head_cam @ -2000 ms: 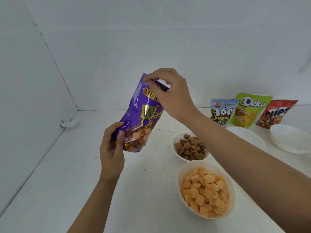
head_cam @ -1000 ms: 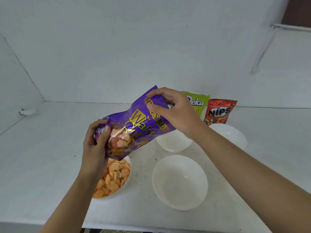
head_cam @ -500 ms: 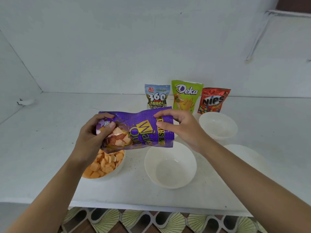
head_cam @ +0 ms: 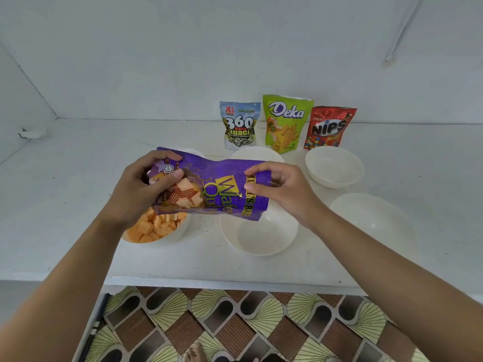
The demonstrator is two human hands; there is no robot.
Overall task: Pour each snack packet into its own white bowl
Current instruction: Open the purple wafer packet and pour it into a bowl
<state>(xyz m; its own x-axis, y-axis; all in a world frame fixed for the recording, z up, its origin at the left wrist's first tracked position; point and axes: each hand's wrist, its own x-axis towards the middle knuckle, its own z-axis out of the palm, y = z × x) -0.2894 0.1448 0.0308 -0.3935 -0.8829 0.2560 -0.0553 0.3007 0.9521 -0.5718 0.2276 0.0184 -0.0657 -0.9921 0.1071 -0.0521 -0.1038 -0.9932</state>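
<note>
Purple packet (head_cam: 217, 186), gold lettering "Wafer", held sideways above an empty white bowl (head_cam: 258, 236): left hand (head_cam: 146, 189) clasps its bottom end, right hand (head_cam: 282, 189) pinches its top edge. Standing at the wall: "360 Kuaci" packet (head_cam: 240, 124), green "Deka" packet (head_cam: 286, 124), red "Nips" packet (head_cam: 329, 126).

Glossy foil-look purple packet (head_cam: 219, 189) (crinkled), smooth matt white bowls (head_cam: 261, 236), matt white tabletop (head_cam: 65, 205).

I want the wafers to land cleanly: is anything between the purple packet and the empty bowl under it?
Nothing visible. The purple packet, held by both hands, hangs over the empty bowl; only air lies between them.
</note>
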